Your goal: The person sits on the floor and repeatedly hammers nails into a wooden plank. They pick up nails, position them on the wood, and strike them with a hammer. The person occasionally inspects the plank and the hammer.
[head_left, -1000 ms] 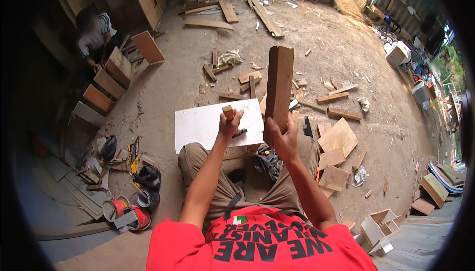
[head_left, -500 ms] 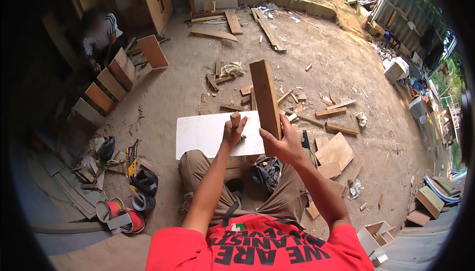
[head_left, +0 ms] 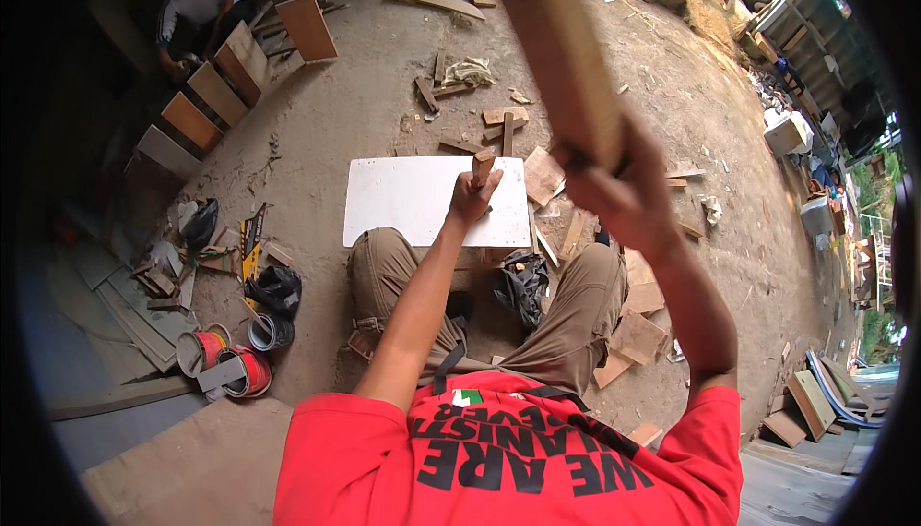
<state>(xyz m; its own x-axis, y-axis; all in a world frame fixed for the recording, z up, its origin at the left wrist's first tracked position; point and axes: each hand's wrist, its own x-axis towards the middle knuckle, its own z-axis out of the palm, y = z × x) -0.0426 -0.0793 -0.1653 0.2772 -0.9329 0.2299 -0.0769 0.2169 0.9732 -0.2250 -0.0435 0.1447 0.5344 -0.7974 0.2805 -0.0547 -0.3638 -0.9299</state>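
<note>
My left hand (head_left: pixel 472 198) is closed round the wooden handle of what looks like a hammer (head_left: pixel 483 167). The handle's end sticks up above the fist; only a dark bit of the head shows below, by the white board (head_left: pixel 403 202) in front of my knees. My right hand (head_left: pixel 628 190) grips the lower end of a thick brown wooden plank (head_left: pixel 561 46), raised high and tilted, its top cut off by the picture's upper edge. Plank and right hand are blurred by motion.
Wood offcuts (head_left: pixel 638 337) lie right of my legs, and a black plastic bag (head_left: pixel 523 288) between them. Paint tins (head_left: pixel 251 372), a yellow handsaw (head_left: pixel 251 241) and scraps are at left. Another person (head_left: pixel 200 8) crouches at the far left behind upright panels (head_left: pixel 219 94).
My right hand has lifted the plank up and to the right, closer to the camera. The left hand keeps hold of the handle over the board. The view has tipped downward.
</note>
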